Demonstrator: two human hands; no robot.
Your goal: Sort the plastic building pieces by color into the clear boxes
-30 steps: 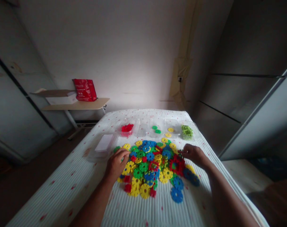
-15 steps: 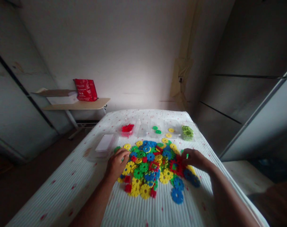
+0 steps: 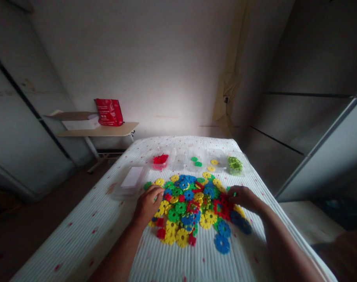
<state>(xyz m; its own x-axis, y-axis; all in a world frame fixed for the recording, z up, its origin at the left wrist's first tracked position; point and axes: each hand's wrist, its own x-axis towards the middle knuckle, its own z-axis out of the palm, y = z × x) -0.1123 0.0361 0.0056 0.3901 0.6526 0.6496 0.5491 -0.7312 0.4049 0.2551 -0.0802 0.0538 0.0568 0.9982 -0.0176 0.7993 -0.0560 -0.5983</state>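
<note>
A heap of flat plastic building pieces [image 3: 192, 209] in blue, yellow, green and red lies on the white striped bed cover [image 3: 172, 266]. My left hand [image 3: 148, 203] rests on the heap's left edge, fingers curled over pieces there. My right hand [image 3: 243, 197] is at the heap's right edge, fingers pinched on a small green piece [image 3: 234, 193], beside a cluster of red pieces [image 3: 222, 206].
Clear plastic boxes stand in a row behind the heap, holding red pieces [image 3: 160, 160], green pieces [image 3: 196, 161], yellow pieces [image 3: 212, 165] and light green pieces [image 3: 234, 165]. A lidded clear box [image 3: 131, 179] lies at left. A small table with a red bag [image 3: 109, 112] stands beyond.
My right hand has drawn slightly back toward me at the heap's right edge and a green piece now shows at its fingertips. My left hand has barely moved.
</note>
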